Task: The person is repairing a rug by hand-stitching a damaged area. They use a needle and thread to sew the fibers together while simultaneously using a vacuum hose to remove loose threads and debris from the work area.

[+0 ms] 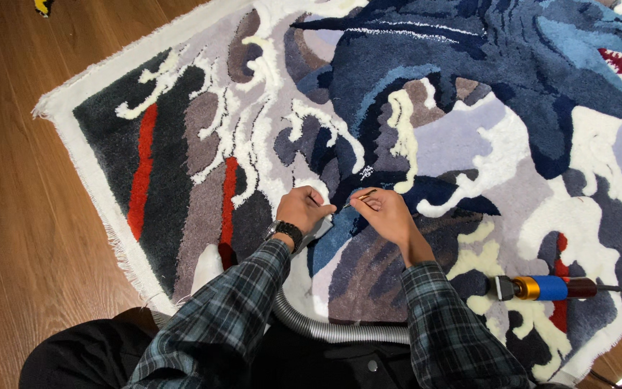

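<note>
Two plaid sleeves come in from the near edge, and a grey ribbed hose (340, 331) curves across the person's lap between them, close at hand rather than set aside. Just beyond it the tufted rug (203, 180) lies flat on the wooden floor (16, 216), with its white fringed border toward the left, so the whole pile faces up within arm's reach. Near the right edge a corded tool with a blue and gold body (545, 288) rests on the rug, lying on its side, its cable trailing off to the right, apart from both hands.

A little farther in, the left hand (302, 209), wearing a dark wristwatch (286, 232), is curled with its fingers bent down onto the pile, apparently pressing or parting the yarn to steady that spot. The right hand (389, 215) pinches a thin gold-coloured tool (360, 197), likely small scissors or tweezers, its tip aimed left at the yarn between the two hands, where dark blue meets pale grey. Farther off spreads the rug's design of white waves and a blue, toothed creature.
</note>
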